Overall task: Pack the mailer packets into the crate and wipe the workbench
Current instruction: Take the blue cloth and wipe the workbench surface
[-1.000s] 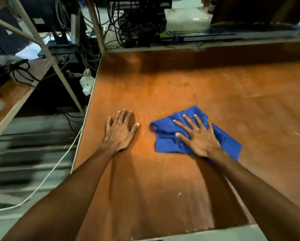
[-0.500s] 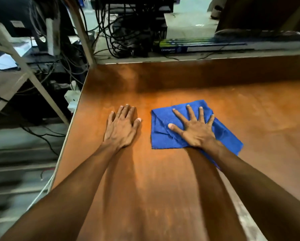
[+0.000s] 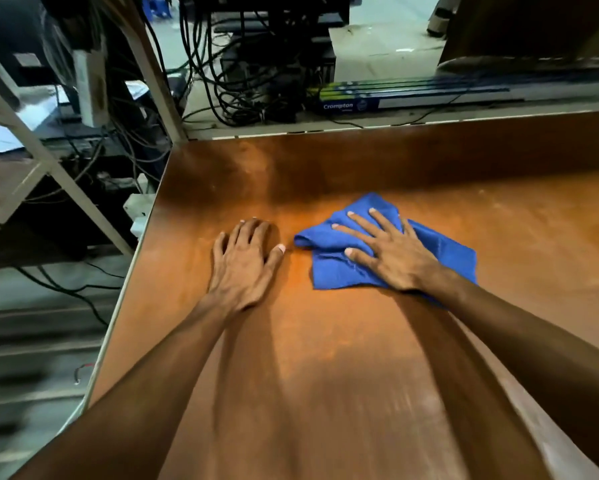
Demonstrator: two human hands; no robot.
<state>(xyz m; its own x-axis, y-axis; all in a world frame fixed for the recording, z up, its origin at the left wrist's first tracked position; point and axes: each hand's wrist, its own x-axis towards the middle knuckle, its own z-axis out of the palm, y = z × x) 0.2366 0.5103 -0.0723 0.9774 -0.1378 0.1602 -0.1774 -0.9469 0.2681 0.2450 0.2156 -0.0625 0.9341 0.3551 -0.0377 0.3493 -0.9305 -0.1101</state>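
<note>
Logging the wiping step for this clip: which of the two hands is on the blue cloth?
The right hand, fingers spread flat on the blue cloth. The left hand lies flat on the bare workbench beside it, touching no cloth.

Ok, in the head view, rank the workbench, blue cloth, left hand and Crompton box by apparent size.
1. workbench, by far the largest.
2. blue cloth.
3. left hand and Crompton box: similar area, and the box lies farther back, so I won't rank them.
</note>
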